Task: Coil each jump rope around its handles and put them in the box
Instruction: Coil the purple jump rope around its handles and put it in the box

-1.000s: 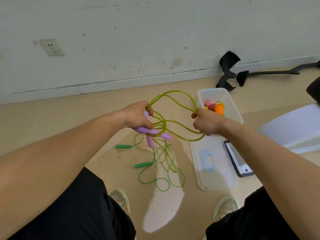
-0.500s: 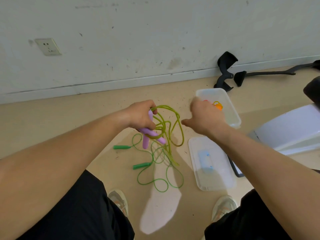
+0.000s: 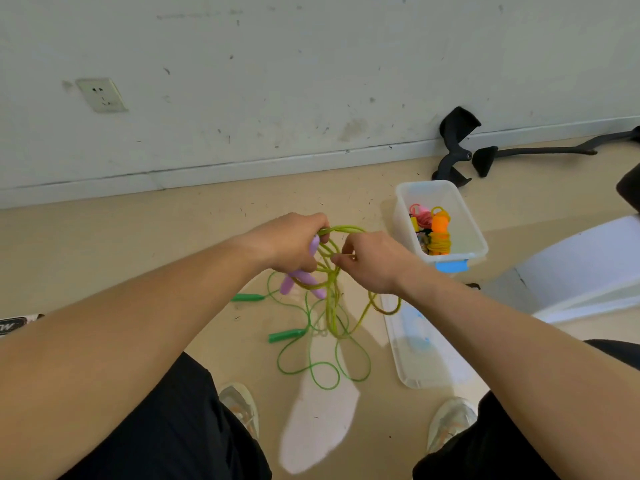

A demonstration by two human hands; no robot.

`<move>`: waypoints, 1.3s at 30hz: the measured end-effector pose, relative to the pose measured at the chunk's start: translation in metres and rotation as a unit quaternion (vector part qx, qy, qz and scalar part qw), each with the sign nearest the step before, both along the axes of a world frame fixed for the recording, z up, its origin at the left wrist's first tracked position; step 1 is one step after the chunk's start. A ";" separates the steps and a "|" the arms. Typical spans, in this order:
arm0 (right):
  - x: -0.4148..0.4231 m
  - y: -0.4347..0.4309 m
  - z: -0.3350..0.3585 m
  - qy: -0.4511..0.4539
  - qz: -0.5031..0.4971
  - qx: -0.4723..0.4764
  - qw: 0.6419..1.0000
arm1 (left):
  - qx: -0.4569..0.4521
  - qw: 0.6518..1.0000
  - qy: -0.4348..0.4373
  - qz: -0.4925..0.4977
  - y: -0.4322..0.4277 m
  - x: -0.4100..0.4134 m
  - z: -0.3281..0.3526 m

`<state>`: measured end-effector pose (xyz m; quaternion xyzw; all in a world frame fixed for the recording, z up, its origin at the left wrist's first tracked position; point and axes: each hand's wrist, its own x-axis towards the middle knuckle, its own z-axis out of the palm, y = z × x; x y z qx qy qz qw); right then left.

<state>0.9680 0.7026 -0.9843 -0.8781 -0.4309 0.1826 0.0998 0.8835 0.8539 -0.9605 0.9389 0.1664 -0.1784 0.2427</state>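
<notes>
Head view: right hand (image 3: 374,261) fingertips pinch strands of the yellow rope (image 3: 333,306), thumb and forefinger narrow, other fingers curled. Left hand (image 3: 294,242) fingers wrap the purple handles (image 3: 301,281) plus one loop of that rope. Both hands are held close together above the floor. Most of the rope hangs slack below in loose loops, so the coil looks barely begun.

Progress, as a judgement: coiled ropes (image 3: 438,233) already sit in the box (image 3: 427,188), so roughly half is done. This rope is left to wrap and drop in. Green rope (image 3: 286,336) lies uncoiled on the floor under the hands, untouched.

Room: box is open, just right of the right hand, with space inside at its far end. Lid (image 3: 429,362) lies off on the floor near the right shoe (image 3: 450,420). Hanging loops overlap the green rope, so there is a snag risk.
</notes>
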 end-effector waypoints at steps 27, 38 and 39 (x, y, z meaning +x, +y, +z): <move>-0.005 -0.007 -0.012 0.273 -0.079 -0.009 0.959 | 0.042 0.998 -0.038 -0.016 -0.009 0.003 -0.003; 0.000 -0.007 -0.003 0.119 -0.053 0.001 0.991 | 0.207 0.976 0.043 -0.043 0.002 0.001 -0.037; 0.003 -0.010 -0.001 0.110 -0.043 -0.006 0.993 | 0.225 0.972 0.052 -0.039 0.004 -0.001 -0.037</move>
